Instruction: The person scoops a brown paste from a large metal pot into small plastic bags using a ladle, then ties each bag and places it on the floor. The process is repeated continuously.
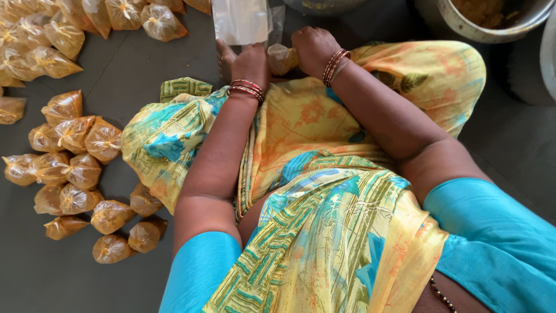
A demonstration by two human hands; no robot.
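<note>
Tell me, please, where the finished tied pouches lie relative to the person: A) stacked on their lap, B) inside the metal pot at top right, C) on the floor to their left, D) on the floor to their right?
C: the tied pouches of yellow-brown filling lie on the dark floor at the person's left, while both hands hold one small pouch ahead.
</note>
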